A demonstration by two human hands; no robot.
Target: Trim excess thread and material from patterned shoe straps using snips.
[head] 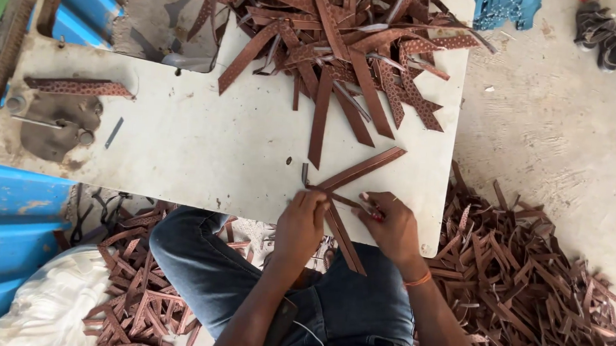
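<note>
My left hand (pixel 299 225) and my right hand (pixel 392 225) meet at the near edge of a worn white table (pixel 203 153). Between them they pinch brown leather strips. One strip (pixel 361 168) runs up and right over the tabletop from my left fingers. Another strip (pixel 344 239) hangs down toward my lap, between both hands. My right fingertips press a short folded piece next to it. A big heap of loose brown strips (pixel 343 41) covers the far part of the table.
More brown strips lie piled on the floor at right (pixel 527 283) and under the table at left (pixel 140 290). A blue machine stand (pixel 11 213) and a white sack (pixel 48 307) sit at left. Sandals (pixel 603 34) lie on the concrete floor.
</note>
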